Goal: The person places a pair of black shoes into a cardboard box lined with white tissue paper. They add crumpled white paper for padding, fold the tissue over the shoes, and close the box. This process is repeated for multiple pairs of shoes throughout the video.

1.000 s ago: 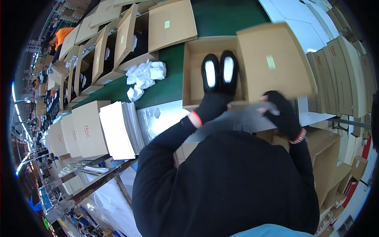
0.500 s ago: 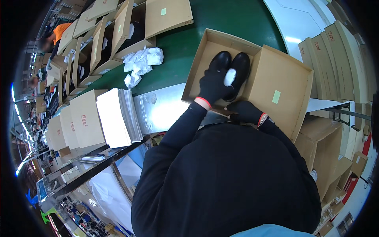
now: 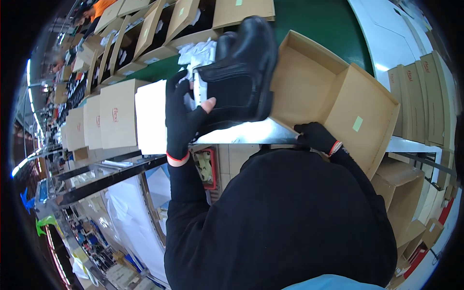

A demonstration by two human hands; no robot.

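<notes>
Holding a black ankle boot (image 3: 237, 72) aloft, the left hand (image 3: 183, 116), in a black fingerless glove with an orange cuff, grips the shaft with thumb and fingers closed around it; the boot hangs above the near edge of the table (image 3: 251, 133), just left of the open cardboard shoe box (image 3: 333, 96).

Right hand (image 3: 316, 137): black glove, fingers clenched on the near rim of the shoe box, at its lower corner.

Shoe box: brown, empty inside, lid hinged open toward the right, lying on the green conveyor belt (image 3: 324, 21).

White tissue paper (image 3: 198, 53): crumpled, behind the boot on the belt.

Stack of white sheets (image 3: 151, 116): just left of the left hand.

Closed cardboard boxes (image 3: 116, 116): further left, in a row.

Open boxes with dark shoes (image 3: 159, 24): along the belt, top left.
</notes>
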